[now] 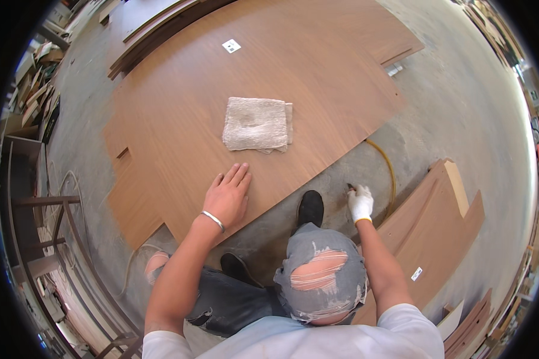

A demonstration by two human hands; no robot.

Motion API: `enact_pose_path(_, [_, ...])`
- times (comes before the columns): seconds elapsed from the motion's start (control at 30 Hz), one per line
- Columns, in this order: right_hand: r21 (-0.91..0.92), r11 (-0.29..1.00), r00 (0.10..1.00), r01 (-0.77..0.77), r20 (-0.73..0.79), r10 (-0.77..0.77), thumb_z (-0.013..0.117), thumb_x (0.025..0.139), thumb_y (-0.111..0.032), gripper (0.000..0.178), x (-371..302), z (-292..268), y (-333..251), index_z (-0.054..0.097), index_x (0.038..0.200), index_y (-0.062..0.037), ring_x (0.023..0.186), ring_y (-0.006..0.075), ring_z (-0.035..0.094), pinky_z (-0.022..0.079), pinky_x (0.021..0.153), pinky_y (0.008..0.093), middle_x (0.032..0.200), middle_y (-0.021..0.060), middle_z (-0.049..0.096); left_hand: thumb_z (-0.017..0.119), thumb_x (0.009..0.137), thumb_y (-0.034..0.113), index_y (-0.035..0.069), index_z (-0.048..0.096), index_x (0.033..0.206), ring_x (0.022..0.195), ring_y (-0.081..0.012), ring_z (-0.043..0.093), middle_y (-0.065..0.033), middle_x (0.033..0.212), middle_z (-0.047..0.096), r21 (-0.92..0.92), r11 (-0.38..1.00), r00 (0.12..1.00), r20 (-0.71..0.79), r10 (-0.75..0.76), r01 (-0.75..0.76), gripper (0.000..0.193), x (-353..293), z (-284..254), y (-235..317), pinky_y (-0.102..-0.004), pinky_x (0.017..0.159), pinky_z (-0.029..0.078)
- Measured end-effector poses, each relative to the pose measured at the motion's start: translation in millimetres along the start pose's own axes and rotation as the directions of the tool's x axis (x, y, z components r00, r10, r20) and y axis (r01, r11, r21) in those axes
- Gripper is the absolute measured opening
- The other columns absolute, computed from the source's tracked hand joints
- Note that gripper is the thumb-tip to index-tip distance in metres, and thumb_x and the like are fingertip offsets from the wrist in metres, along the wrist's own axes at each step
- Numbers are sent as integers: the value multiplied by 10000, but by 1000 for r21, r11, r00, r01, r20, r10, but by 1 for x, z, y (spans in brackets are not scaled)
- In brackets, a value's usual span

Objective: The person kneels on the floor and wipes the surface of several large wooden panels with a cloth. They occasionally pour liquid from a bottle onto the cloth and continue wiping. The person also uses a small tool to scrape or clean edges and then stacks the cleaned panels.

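My bare left hand [229,194], with a silver bracelet at the wrist, lies with fingers stretched on the near edge of a large brown wood-grain panel [185,113]. Just beyond its fingertips is a folded whitish cloth [254,124] on the panel. My right hand [360,203] wears a white glove and is off the panel, above the floor to the right of my shoe. Its fingers are closed around a small dark-tipped tool [350,186], mostly hidden by the glove.
More brown panels [428,221] lean at my right, and a stack of boards [144,36] stands at the far left. A yellow hose [391,173] curves over the concrete floor. A dark metal frame [42,221] stands at the left. A white label [231,46] is on the panel.
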State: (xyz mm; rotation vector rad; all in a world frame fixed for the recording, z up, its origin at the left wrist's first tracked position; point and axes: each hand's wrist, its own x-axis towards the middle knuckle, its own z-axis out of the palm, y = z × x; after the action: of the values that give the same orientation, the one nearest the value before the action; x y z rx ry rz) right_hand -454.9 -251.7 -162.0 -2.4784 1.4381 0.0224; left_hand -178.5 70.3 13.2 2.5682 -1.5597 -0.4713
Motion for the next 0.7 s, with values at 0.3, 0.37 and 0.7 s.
enact_pose_path(0.3, [283, 647, 698, 708, -417, -582, 641, 761, 2, 452, 12, -128, -156, 667, 1207, -64, 1098, 347, 628, 487, 973, 451, 1135, 150, 683, 630, 928, 49, -17, 688, 1216, 1081, -312, 714, -151, 1107, 760, -469, 858, 733, -504, -456, 211, 302, -69, -88, -31, -392, 966, 540])
enact_pose_path(0.37, [285, 486, 563, 826, -369, -740, 660, 758, -17, 427, 15, -150, -213, 670, 1182, -64, 1078, 342, 635, 495, 950, 451, 1099, 148, 685, 609, 941, 17, -23, 719, 1143, 1029, -273, 731, -152, 1079, 765, -643, 757, 536, -600, -593, 118, 234, -94, -99, -32, -370, 924, 553])
enact_pose_path(0.7, [-302, 331, 364, 894, 59, -930, 591, 859, -112, 117, 51, -73, -362, 662, 949, -87, 854, 338, 699, 541, 756, 488, 902, 149, 711, 540, 935, -41, -14, 711, 989, 841, -192, 707, -105, 871, 739, -799, 449, -111, -529, -841, 401, 181, -304, 21, -18, -323, 793, 556])
